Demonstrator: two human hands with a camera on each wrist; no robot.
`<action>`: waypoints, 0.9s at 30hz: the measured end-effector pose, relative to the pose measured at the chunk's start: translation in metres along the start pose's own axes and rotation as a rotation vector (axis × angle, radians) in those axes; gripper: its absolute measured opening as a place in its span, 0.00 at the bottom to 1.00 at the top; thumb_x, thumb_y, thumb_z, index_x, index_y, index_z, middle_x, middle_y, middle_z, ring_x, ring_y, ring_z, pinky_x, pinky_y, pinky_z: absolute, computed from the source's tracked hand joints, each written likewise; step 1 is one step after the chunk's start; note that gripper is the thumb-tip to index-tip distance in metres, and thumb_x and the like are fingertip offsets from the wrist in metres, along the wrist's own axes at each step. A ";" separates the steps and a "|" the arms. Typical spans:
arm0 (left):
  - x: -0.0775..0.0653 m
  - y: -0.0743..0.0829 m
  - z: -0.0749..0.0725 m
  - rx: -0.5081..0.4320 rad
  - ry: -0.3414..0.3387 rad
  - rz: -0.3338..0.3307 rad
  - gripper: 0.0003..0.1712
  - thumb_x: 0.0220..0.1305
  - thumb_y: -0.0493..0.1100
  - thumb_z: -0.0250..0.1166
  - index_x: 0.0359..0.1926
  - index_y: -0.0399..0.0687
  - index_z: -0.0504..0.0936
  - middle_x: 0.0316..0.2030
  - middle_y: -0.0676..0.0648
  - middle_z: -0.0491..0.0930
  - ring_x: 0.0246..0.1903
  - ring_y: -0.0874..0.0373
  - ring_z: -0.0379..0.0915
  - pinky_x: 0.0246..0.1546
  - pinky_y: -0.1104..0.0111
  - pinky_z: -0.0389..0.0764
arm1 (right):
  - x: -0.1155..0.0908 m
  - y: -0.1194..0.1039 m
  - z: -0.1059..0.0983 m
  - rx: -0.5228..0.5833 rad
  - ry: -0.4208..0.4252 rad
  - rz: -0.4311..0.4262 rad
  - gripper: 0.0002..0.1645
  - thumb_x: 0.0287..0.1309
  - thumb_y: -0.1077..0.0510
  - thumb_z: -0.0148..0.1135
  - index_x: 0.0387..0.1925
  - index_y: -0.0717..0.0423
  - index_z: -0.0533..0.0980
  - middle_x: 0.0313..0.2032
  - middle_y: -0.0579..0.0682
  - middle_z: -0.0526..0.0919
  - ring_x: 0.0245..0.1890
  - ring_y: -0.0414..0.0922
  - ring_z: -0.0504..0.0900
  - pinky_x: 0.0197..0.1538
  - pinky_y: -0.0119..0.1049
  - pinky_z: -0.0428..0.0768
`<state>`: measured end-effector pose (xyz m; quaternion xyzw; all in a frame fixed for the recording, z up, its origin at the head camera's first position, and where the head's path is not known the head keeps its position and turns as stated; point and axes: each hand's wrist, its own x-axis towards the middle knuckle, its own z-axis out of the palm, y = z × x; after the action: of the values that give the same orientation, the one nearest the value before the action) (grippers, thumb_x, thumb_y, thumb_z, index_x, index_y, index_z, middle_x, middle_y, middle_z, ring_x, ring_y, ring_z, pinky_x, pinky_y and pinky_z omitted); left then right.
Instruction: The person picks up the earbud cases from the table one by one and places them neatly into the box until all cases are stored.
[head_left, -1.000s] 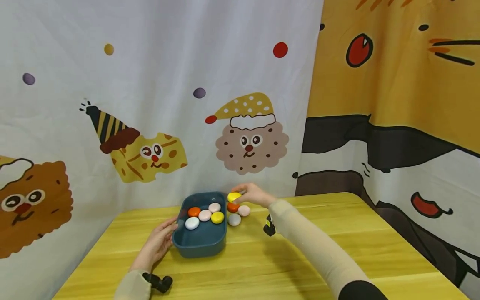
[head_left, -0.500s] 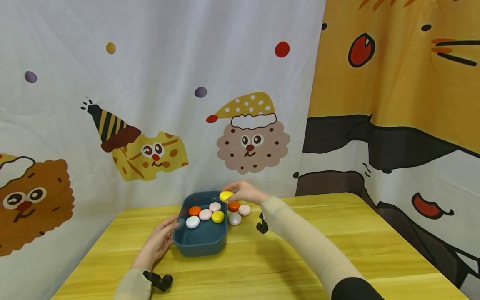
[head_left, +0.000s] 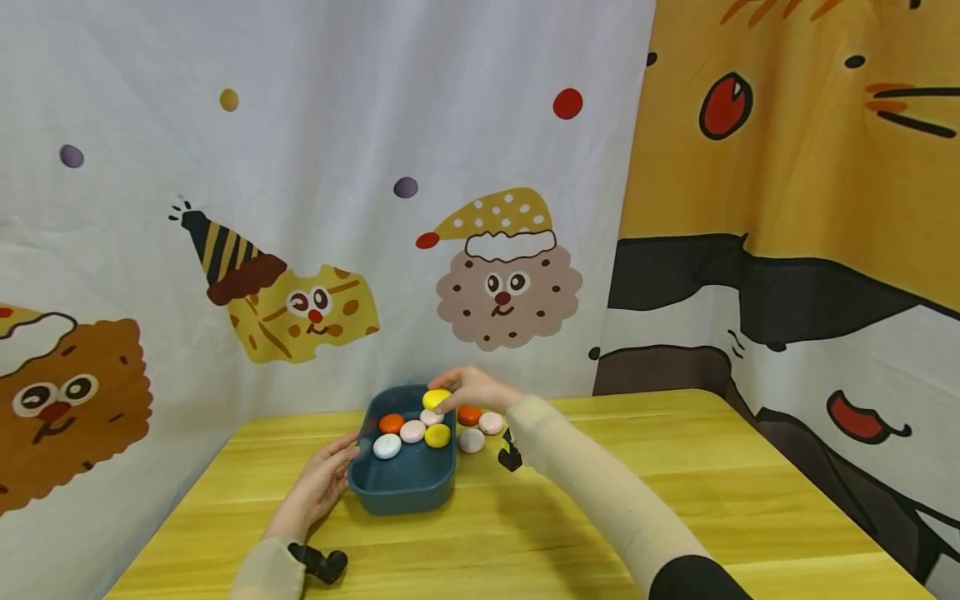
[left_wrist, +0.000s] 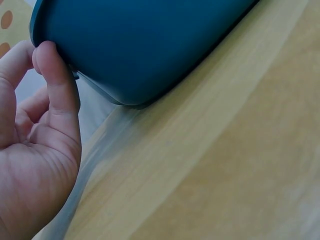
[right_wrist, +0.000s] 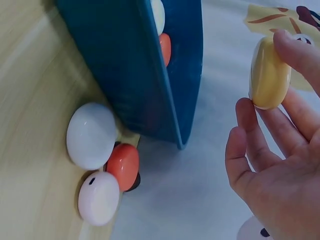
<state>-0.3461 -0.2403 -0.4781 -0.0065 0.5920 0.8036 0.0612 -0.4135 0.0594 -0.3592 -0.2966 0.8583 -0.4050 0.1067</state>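
Observation:
Between thumb and fingertips, my right hand (head_left: 474,388) pinches a glossy yellow pebble-shaped piece (head_left: 436,399) above the far right corner of a dark blue bin (head_left: 401,479). The right wrist view shows this yellow piece (right_wrist: 270,75) held on edge, raised over the bin's rim. My left hand (head_left: 318,482) grips the bin's left side, thumb and fingers at the rim (left_wrist: 36,25). Inside the bin lie an orange piece (head_left: 392,424), a white piece (head_left: 387,447), two pale pink pieces (head_left: 412,431) and another yellow piece (head_left: 437,436).
Just right of the bin, an orange piece (head_left: 469,415), a pale pink piece (head_left: 491,423) and a whitish piece (head_left: 472,440) rest on the wooden table (head_left: 570,500). A cartoon-printed curtain (head_left: 322,125) hangs right behind the table's far edge.
My right hand has carried the yellow piece left, from over the pieces beside the bin to above the bin's far right corner. My left hand stays at the bin's left side.

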 end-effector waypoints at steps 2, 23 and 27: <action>0.000 0.000 0.000 -0.004 0.003 -0.002 0.36 0.69 0.38 0.60 0.73 0.38 0.57 0.43 0.50 0.81 0.26 0.65 0.76 0.27 0.75 0.78 | 0.003 -0.001 0.002 -0.004 -0.004 -0.002 0.27 0.52 0.53 0.73 0.56 0.44 0.79 0.55 0.43 0.78 0.55 0.43 0.75 0.54 0.38 0.75; 0.000 0.001 0.000 0.000 -0.001 0.004 0.35 0.69 0.38 0.59 0.73 0.37 0.58 0.45 0.48 0.82 0.29 0.63 0.78 0.28 0.73 0.78 | 0.019 -0.024 0.028 0.001 -0.122 0.008 0.27 0.53 0.52 0.73 0.56 0.40 0.79 0.56 0.39 0.77 0.59 0.43 0.72 0.57 0.40 0.73; -0.001 0.001 0.001 -0.019 -0.010 -0.007 0.35 0.70 0.38 0.59 0.73 0.37 0.57 0.43 0.49 0.82 0.27 0.64 0.77 0.27 0.74 0.77 | 0.023 -0.026 0.035 -0.003 -0.132 0.021 0.26 0.52 0.53 0.73 0.56 0.41 0.80 0.56 0.41 0.77 0.58 0.43 0.73 0.55 0.38 0.74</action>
<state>-0.3453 -0.2400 -0.4769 -0.0051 0.5841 0.8089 0.0671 -0.4056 0.0106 -0.3612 -0.3138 0.8530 -0.3823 0.1666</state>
